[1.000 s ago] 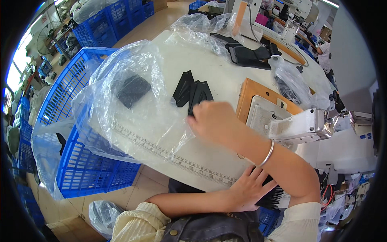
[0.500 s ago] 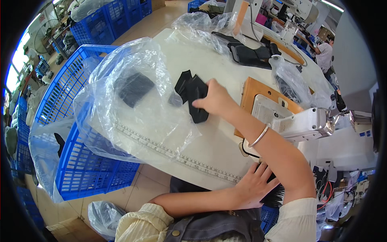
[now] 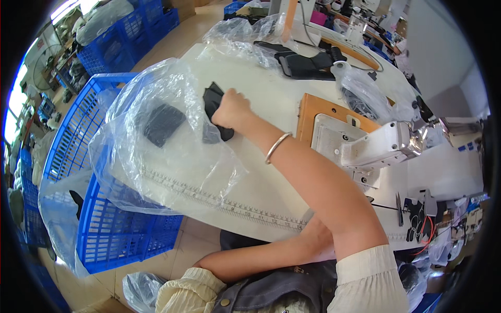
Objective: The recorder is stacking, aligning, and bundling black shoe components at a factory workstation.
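Observation:
My right hand (image 3: 233, 109) reaches far across the white table and is closed on flat black fabric pieces (image 3: 212, 100), which lie beside a clear plastic bag. Their lower end shows below my fingers. Inside the clear bag (image 3: 195, 172) rests a stack of black pieces (image 3: 164, 125). My left hand (image 3: 319, 236) is at the table's near edge, mostly hidden behind my right forearm. Its fingers do not show, so what it touches is out of sight. Just right of my right forearm stands the sewing machine (image 3: 381, 146).
A blue plastic crate (image 3: 125, 229) lined with clear plastic stands against the table's left side. A ruler strip (image 3: 240, 209) runs along the near edge. Black pieces (image 3: 305, 65) and more plastic bags (image 3: 365, 94) lie at the back. Thread snips (image 3: 400, 209) lie at right.
My right hand has moved left with the black pieces, toward the clear bag. My left hand's fingers, visible before near the machine, are now covered by my right arm. The view has shifted slightly.

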`<state>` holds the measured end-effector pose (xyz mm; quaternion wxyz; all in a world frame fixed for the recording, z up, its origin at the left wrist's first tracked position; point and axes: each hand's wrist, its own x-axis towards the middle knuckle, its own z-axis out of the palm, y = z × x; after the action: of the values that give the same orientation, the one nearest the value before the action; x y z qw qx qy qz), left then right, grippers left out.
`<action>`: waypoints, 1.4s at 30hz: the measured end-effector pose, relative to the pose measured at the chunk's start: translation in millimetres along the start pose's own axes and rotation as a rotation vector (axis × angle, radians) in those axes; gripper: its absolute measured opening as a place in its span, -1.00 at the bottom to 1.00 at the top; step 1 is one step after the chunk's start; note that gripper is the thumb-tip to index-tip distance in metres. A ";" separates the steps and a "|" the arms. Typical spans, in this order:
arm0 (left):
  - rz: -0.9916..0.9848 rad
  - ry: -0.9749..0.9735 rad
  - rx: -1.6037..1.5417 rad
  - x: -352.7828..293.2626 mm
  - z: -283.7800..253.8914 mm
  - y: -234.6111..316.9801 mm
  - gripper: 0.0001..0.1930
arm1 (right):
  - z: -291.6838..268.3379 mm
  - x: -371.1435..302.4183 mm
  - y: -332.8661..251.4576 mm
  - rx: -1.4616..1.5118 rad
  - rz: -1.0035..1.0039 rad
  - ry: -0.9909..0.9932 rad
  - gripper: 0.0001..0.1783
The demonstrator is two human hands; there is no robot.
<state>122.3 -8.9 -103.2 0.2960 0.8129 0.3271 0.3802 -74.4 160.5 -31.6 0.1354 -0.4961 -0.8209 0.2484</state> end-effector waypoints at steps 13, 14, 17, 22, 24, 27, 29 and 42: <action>-0.043 0.059 0.282 4.6 -42.4 30.3 0.05 | -142.9 -102.7 55.2 0.011 -0.624 -0.199 -0.56; -0.097 0.016 0.281 3.9 -45.1 31.7 0.05 | -165.2 -128.5 71.0 0.000 -0.719 -0.274 -0.56; -0.115 -0.028 0.329 4.4 -44.5 31.5 0.06 | -192.1 -193.2 130.6 -0.117 -0.592 -0.220 -0.55; -0.121 -0.087 0.268 9.7 -51.7 37.4 0.04 | -197.4 -219.3 200.2 -0.247 -0.415 -0.335 -0.40; -0.166 -0.104 0.275 7.9 -51.8 42.2 0.05 | -194.8 -217.2 207.6 -0.136 -0.408 -0.372 -0.39; -0.252 -0.130 0.280 7.3 -52.6 46.2 0.05 | -191.4 -212.1 220.5 0.017 -0.446 -0.368 -0.40; -0.270 -0.092 0.229 8.0 -52.8 47.6 0.02 | -195.8 -209.2 222.9 0.137 -0.268 -0.434 -0.45; -0.192 -0.050 0.383 15.0 -53.2 40.5 0.01 | -181.8 -225.1 243.0 0.521 -0.337 -0.303 -0.40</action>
<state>99.0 -9.9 -38.8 0.1792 0.8286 0.4617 0.2609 298.5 105.0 -5.2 0.1731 -0.2596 -0.8109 0.4950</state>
